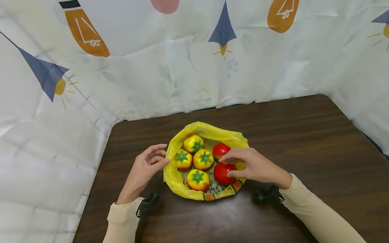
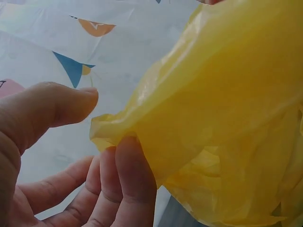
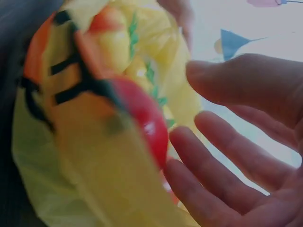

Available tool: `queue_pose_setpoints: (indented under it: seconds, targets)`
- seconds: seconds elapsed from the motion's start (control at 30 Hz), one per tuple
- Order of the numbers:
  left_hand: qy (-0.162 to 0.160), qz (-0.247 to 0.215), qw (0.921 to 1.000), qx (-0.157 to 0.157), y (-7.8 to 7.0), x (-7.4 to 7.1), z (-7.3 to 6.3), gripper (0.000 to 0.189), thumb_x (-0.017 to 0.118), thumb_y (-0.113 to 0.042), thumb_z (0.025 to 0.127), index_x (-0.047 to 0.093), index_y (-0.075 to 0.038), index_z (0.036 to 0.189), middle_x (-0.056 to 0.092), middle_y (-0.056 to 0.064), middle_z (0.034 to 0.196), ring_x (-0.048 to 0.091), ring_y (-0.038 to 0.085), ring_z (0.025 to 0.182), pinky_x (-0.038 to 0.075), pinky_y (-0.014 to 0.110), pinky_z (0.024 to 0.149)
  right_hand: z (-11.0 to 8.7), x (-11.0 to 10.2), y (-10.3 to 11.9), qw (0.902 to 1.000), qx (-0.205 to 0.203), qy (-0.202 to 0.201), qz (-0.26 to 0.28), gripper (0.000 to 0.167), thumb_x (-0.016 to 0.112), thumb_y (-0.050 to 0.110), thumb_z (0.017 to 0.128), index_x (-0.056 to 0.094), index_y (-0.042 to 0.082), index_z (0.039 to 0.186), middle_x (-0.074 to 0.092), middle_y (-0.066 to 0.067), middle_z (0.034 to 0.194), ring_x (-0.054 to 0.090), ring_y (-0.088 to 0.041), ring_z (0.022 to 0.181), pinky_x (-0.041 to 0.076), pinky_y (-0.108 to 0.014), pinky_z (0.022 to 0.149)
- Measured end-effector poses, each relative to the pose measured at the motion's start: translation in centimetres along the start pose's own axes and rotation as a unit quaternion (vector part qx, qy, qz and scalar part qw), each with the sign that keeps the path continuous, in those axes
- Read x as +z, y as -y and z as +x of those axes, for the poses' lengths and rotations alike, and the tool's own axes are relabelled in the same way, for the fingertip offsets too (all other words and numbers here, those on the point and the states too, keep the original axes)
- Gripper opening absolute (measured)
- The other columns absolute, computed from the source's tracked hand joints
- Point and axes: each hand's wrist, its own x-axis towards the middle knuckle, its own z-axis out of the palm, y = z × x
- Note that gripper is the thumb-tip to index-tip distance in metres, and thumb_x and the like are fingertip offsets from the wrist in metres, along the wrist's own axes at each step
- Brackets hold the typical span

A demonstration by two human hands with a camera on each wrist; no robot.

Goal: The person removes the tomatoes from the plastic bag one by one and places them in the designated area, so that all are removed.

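A thin yellow plastic bag [image 1: 175, 182], with orange and black print along its lower rim, sits wide open at the middle of the head view. Four glossy yellow fruits [image 1: 203, 159], blushed red-orange toward their undersides, lie in its left and central part, their green star-shaped tops facing up. At its right lie two shiny red fruits, one higher [image 1: 220, 149], partly covered, the other lower [image 1: 222, 173].

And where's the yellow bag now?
In the head view, the yellow bag sits mid-picture on the dark table, left hand at its left rim, right hand over its right side.
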Motion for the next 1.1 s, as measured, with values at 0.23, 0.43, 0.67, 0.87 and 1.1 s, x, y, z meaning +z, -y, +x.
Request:
queue_pose_setpoints:
  seconds: [0.23, 0.43, 0.67, 0.87, 1.1]
  targets:
    - [-0.005, -0.007, 0.9998, 0.019, -0.1, 0.0, -0.2, 0.056, 0.077, -0.015, 0.094, 0.054, -0.007, 0.144, 0.066, -0.005, 0.111, 0.07, 0.006, 0.095, 0.059, 0.019, 0.085, 0.2, 0.0, -0.9, 0.9998, 0.014, 0.016, -0.004, 0.039, 0.086, 0.02, 0.085, 0.072, 0.02, 0.121, 0.073, 0.003, 0.124, 0.068, -0.016, 0.109, 0.06, -0.037, 0.095]
    - [0.001, -0.002, 0.9997, 0.022, -0.1, 0.0, -0.2, 0.056, 0.077, -0.016, 0.094, 0.055, -0.007, 0.144, 0.066, -0.004, 0.112, 0.07, 0.007, 0.096, 0.059, 0.019, 0.086, 0.2, 0.0, -1.3, 0.9982, 0.033, 0.049, 0.008, 0.04, 0.086, 0.021, 0.085, 0.071, 0.02, 0.122, 0.071, 0.001, 0.127, 0.07, -0.016, 0.108, 0.061, -0.037, 0.095]
    - [0.003, 0.0, 0.9998, 0.019, -0.1, 0.2, -0.1, 0.055, 0.078, -0.017, 0.093, 0.056, -0.008, 0.143, 0.066, -0.001, 0.113, 0.07, 0.007, 0.097, 0.06, 0.021, 0.085, 0.2, 0.2, -1.5, 0.9974, 0.038, 0.062, 0.005, 0.042, 0.088, 0.022, 0.083, 0.071, 0.022, 0.122, 0.071, 0.002, 0.127, 0.07, -0.016, 0.109, 0.061, -0.036, 0.094]
    - [0.003, 0.006, 0.9999, 0.016, 0.0, 0.1, 0.1, 0.055, 0.079, -0.02, 0.093, 0.057, -0.012, 0.143, 0.066, 0.0, 0.115, 0.07, 0.009, 0.098, 0.06, 0.021, 0.087, 0.1, 0.7, -1.8, 0.9979, 0.023, 0.061, -0.003, 0.047, 0.091, 0.031, 0.079, 0.071, 0.023, 0.121, 0.072, 0.005, 0.126, 0.065, -0.016, 0.11, 0.061, -0.033, 0.091]
    - [0.004, 0.006, 0.9999, 0.01, 0.1, 0.1, 0.2, 0.056, 0.079, -0.021, 0.093, 0.056, -0.011, 0.143, 0.066, 0.002, 0.116, 0.069, 0.009, 0.098, 0.06, 0.021, 0.087, 0.4, 1.1, -2.1, 0.9977, 0.022, 0.064, -0.011, 0.046, 0.091, 0.03, 0.079, 0.072, 0.023, 0.121, 0.072, 0.005, 0.126, 0.065, -0.015, 0.109, 0.061, -0.032, 0.09]
